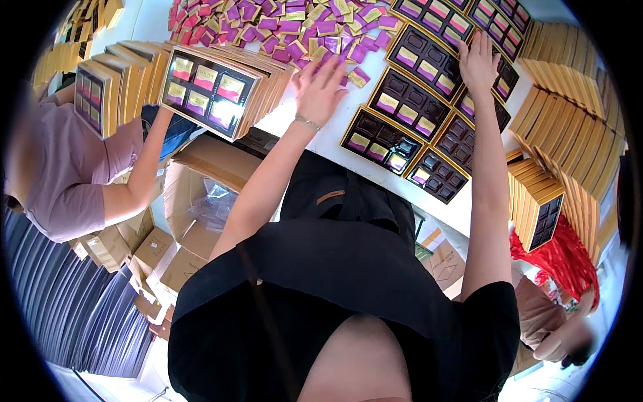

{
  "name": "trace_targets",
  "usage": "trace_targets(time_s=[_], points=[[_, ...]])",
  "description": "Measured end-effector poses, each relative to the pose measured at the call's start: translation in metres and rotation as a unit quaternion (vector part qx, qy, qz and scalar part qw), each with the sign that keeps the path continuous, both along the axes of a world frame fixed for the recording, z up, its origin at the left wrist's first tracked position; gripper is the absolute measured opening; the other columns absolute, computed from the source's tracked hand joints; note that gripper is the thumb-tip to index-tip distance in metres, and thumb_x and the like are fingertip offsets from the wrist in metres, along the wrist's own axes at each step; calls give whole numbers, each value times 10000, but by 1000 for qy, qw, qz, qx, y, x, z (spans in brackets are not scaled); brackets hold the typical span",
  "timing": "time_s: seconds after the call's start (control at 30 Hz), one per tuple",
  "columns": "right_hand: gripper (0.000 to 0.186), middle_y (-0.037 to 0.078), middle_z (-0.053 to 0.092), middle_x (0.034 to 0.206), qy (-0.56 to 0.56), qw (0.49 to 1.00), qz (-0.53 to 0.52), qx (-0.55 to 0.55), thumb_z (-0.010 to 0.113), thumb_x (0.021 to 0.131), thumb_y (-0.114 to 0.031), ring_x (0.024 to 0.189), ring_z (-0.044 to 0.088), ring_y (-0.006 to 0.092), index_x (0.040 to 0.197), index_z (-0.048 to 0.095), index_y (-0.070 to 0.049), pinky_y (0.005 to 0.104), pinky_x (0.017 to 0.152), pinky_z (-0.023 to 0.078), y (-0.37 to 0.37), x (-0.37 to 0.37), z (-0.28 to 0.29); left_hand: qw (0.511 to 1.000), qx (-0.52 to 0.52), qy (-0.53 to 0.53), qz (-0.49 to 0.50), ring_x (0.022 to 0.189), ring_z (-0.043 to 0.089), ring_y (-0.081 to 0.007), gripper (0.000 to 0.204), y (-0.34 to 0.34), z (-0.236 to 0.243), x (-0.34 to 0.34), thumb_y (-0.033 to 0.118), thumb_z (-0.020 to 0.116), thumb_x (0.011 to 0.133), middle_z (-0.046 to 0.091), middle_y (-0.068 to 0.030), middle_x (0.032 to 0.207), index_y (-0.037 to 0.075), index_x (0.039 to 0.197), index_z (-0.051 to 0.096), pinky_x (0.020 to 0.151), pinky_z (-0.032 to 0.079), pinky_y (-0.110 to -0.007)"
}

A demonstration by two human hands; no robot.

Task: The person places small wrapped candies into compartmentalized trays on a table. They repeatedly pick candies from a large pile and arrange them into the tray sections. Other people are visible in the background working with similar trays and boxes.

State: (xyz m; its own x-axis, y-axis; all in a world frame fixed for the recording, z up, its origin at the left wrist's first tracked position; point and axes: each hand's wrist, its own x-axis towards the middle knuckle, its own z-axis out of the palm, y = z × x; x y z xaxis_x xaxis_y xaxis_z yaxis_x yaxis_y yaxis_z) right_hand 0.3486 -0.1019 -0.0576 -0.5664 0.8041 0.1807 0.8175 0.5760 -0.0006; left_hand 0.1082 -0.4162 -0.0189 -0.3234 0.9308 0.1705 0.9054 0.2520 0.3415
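Observation:
My left hand (pixel 320 92) reaches to the near edge of a heap of small purple, pink and gold wrapped squares (pixel 289 28). Its fingers are stretched and apart, and I see nothing gripped in them. Over the dark compartmented trays with gold edges lies my right hand (pixel 479 65), fingers extended. Whatever is directly under its fingertips is hidden. Beside the left hand, one gold-and-purple square (pixel 358 77) rests on the white table. The nearest tray (pixel 382 141) has wrapped squares in its near row and bare dark compartments behind. Another tray (pixel 410 100) is filled likewise.
A leaning stack of filled, gold-edged boxes (pixel 268 80) stands left of my left arm. More stacked boxes (pixel 566 127) line the right side. An open carton (pixel 177 194) sits below the table at left. Another person (pixel 80 167) works at left, and one (pixel 542 308) at lower right.

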Motion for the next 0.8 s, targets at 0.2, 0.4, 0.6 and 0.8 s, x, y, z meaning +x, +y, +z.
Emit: trace_targets(time_s=[0.2,0.4,0.6,0.8], points=[[746,98,237,1526,-86,996,-30,1,261,943,-609,1404,224,251,1448,274,-60,661,1056,165,-10,-14,17,991,41,71,-102,1121,488,-214,353,15,-11,3,297,701,734,581,55,1195,186,1065,646,937,300,-467],[726,79,301,1498,22,998,-50,8,311,927,-613,1354,306,271,1428,318,-87,645,987,261,-10,-15,9,978,-103,-180,35,1015,571,-264,234,45,6,-1,234,685,771,631,-10,1058,144,985,653,811,460,-402],[579,38,330,1489,27,999,-26,0,368,954,-501,1317,346,297,1420,350,-157,616,977,286,-6,1,8,998,7,-55,10,952,565,-278,262,54,0,13,192,683,775,587,-70,1004,111,1017,624,781,477,-396],[472,-3,372,1461,37,998,-13,-45,426,948,-399,1247,410,284,1375,414,-196,577,966,317,-14,5,24,998,-4,6,-57,965,564,-277,282,61,-7,9,206,710,755,580,-70,1022,86,991,614,793,471,-407]])
